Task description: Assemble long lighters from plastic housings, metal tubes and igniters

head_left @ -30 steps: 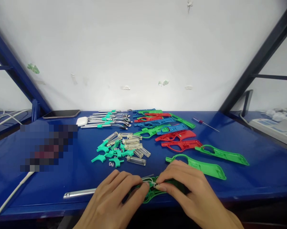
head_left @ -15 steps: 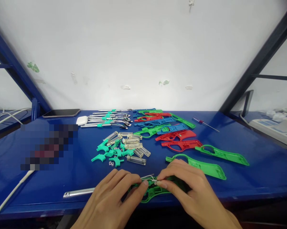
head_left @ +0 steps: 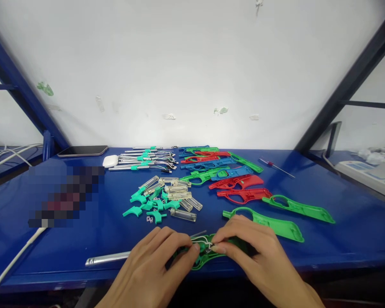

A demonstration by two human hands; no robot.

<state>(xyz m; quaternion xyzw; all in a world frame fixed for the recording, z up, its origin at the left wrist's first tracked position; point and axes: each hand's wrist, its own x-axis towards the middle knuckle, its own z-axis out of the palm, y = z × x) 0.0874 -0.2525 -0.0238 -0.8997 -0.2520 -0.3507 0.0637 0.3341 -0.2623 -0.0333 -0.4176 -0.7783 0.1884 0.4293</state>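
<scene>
At the front edge of the table lies a green lighter shell half [head_left: 201,262] with a silver metal tube [head_left: 108,258] sticking out to the left. My left hand [head_left: 157,265] is closed over the shell's left part, thumb and fingers pinched at its inner parts, and covers much of it. White wires [head_left: 202,240] loop between my two hands above the shell. My right hand [head_left: 253,252] pinches the wire ends between thumb and forefinger, over the shell's right part. Just beyond are teal trigger pieces [head_left: 156,217] and clear fuel tanks [head_left: 183,214].
Red shell halves [head_left: 243,195], blue and green ones [head_left: 283,226] spread across the right. Wired metal tubes [head_left: 124,168] lie at the back left beside a white case [head_left: 110,161] and a phone [head_left: 82,151]. A screwdriver [head_left: 277,167] lies at back right. A cable [head_left: 17,262] runs along the left.
Both hands shift very slightly to the right. The wires and the inside of the green shell show a little more between my fingers. The other parts stay put.
</scene>
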